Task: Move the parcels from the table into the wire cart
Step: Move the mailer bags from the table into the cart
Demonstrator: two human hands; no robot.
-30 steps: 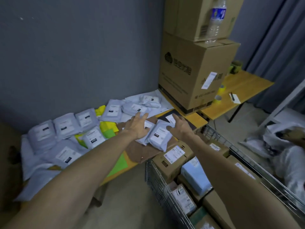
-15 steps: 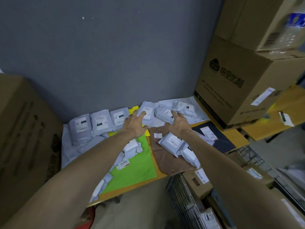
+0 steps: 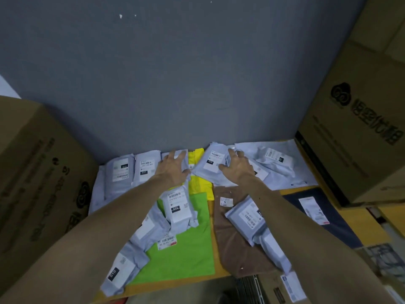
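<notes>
Both hands have left the parcels at the table's near edge and reached to the back row at 12 o'clock. The left hand now lies flat on a wall-side parcel. The right hand, at its 3 o'clock, curls over a tilted parcel. The cart has slid to 5 o'clock.

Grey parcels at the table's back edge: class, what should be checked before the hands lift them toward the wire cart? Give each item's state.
1. Left hand on a back-row parcel: ok, fingers spread flat.
2. Right hand on the labelled grey parcel: ok, touching it.
3. Firm grip: left not ok, right cannot tell.
4. Yellow parcel clear of the lift: not ok, it lies partly under the labelled one.
5. Room in the wire cart: cannot tell, only a corner shows.
</notes>
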